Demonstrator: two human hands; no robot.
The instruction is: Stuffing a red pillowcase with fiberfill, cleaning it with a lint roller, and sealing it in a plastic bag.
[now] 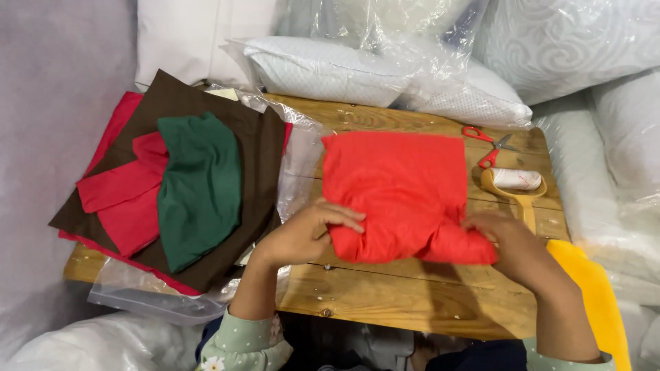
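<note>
Plastic-wrapped pillows [330, 65] ring a small wooden table [385, 295], and on its middle lies a bright red fabric cover [399, 192], spread flat at its far edge and bunched along the near one. The left hand [302, 233] sits at the cover's near left corner, fingers curled over the edge and pinching the cloth. The right hand [509, 237] presses on the near right corner, where the fabric is gathered into a lump; its fingers are bent over the cloth, though how firmly they grip cannot be told. The cover thus stretches between the two hands and away from the person.

To the left, on a clear plastic bag [137, 295], a stack of cloth pieces rests: a brown square [254, 144] beneath a green piece [199, 192] and a darker red piece [124, 199]. Beyond the right hand lie red-handled scissors [489, 145] and a lint roller [515, 182] with a yellow handle. A yellow cloth [598, 295] hangs off the table's right side.
</note>
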